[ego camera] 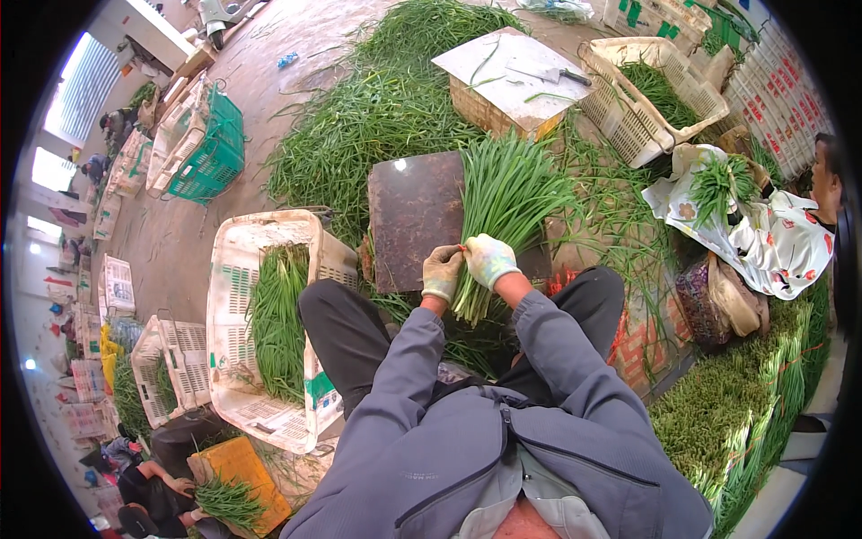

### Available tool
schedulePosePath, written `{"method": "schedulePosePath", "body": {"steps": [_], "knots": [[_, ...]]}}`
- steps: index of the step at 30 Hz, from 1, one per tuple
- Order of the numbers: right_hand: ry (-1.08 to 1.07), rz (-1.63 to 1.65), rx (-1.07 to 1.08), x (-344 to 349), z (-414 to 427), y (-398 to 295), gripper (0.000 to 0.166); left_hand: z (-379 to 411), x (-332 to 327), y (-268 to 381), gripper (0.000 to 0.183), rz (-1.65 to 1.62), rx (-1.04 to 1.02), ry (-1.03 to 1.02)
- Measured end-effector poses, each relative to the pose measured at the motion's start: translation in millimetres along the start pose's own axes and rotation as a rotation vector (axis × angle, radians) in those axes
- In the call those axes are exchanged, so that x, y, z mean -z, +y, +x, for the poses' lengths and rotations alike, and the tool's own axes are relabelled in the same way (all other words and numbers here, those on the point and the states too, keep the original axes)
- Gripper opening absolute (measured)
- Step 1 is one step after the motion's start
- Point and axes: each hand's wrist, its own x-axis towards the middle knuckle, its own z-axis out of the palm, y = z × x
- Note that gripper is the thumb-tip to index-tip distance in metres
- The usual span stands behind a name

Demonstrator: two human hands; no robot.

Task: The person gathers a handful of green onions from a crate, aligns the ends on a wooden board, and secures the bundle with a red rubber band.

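A large bunch of long green leaves, likely garlic chives (pixel 512 188), lies in front of me with its pale cut stems pointing toward my lap. My left hand (pixel 442 273), in a soiled knit glove, is at the left side of the stems and pinches a thin red tie (pixel 462 248). Across the top of the bunch rests my right hand (pixel 490 259), in a pale patterned glove, its fingertips closed at the same tie. The part of the tie around the stems is hidden. A dark, worn board (pixel 416 222) sits under and left of the leaves.
A white plastic crate (pixel 229 283) holding greens stands at my left knee. Beyond lie a heap of loose greens (pixel 377 114) and a white-topped block (pixel 512 54) with a cleaver (pixel 545 73). Tied bunches (pixel 727 391) are stacked at right, near another person (pixel 825 175).
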Motion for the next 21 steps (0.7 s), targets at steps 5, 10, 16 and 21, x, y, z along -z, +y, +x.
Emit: {"method": "schedulePosePath", "body": {"steps": [5,10,16,21], "knots": [[0.014,0.008,0.022,-1,1,-2,0.024,4,2,4,0.025,-0.180,0.244,-0.009],[0.069,0.144,0.051,1,-3,6,0.027,1,-6,11,0.019,-0.078,0.194,0.119],[0.231,0.430,-0.068,-8,-23,12,0.032,-5,-11,30,0.007,0.200,-0.247,0.230],[0.231,0.615,-0.147,-21,-23,28,0.020,-44,-31,75,0.006,0.516,-0.662,0.080]]}}
